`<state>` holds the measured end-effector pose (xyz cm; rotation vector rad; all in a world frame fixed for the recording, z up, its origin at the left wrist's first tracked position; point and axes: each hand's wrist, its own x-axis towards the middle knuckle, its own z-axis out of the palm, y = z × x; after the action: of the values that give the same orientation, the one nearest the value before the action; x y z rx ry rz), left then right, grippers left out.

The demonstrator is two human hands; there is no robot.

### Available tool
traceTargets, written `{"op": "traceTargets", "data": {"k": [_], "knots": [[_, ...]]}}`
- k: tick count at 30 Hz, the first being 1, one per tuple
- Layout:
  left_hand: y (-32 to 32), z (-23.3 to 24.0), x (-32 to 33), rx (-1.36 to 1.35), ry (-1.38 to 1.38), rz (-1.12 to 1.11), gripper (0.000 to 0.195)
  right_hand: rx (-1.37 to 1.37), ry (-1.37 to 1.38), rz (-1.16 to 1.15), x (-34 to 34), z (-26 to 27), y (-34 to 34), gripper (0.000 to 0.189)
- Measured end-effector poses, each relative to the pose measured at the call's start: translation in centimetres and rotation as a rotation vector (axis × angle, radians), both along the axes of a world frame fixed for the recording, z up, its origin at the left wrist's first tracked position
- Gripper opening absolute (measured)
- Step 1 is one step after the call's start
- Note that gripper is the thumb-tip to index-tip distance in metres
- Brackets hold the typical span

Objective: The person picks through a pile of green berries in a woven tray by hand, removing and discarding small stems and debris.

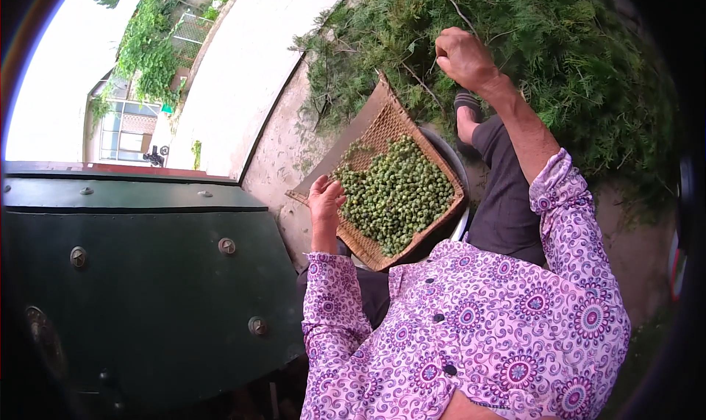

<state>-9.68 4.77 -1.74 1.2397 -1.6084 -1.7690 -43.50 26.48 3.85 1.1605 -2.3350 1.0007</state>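
Observation:
A woven winnowing basket (370,123) holds a heap of small green cones or berries (397,194). It rests on a round metal basin (452,152), which is mostly hidden beneath it. My left hand (325,199) hovers at the basket's left edge with its fingers loosely bent and apart, and nothing shows in it. Out over a pile of cut evergreen branches (386,39), my right hand (466,58) is raised with its fingers curled. A bare twig (452,3) passes just behind that hand; whether the fingers grip anything is hidden.
To the left stands a dark green metal door (154,287) with star-shaped studs. My foot in a striped slipper (468,103) sits at the edge of the branches. Concrete ground (281,144) runs between door and pile, and a vine-covered building (143,61) lies beyond.

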Motion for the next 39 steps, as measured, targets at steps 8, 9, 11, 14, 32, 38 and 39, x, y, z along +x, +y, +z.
{"op": "traceTargets", "data": {"k": [8, 9, 11, 14, 32, 38, 39], "knots": [[0.0, -11.1, 1.8, 0.503, -0.112, -0.017, 0.035, 0.009, -0.272, 0.362, 2.0, -2.2, -6.8, 0.015], [1.3, -11.4, 0.2, 0.578, -0.162, 0.099, 0.057, 0.025, -0.284, 0.35, 2.3, -2.6, -6.6, 0.015], [1.5, -13.4, 0.2, 0.682, -0.095, 0.247, 0.06, 0.022, -0.194, 0.434, 3.5, -1.4, -7.2, 0.015], [2.0, -15.0, -1.2, 0.755, 0.091, 0.318, 0.082, 0.032, -0.216, 0.445, 3.7, -1.4, -6.9, 0.017], [-1.7, -13.2, -15.3, 0.496, 0.078, 0.082, 0.067, 0.003, -0.385, 0.412, 3.4, -0.8, -6.9, 0.019], [3.3, -15.6, -14.3, -0.949, -0.509, -0.769, 0.04, -0.004, -0.387, 0.417, 3.7, -0.3, -7.6, 0.018], [4.6, -14.8, -14.3, -1.071, -0.516, -0.916, 0.036, -0.006, -0.383, 0.415, 3.8, -0.4, -7.6, 0.018]]}}
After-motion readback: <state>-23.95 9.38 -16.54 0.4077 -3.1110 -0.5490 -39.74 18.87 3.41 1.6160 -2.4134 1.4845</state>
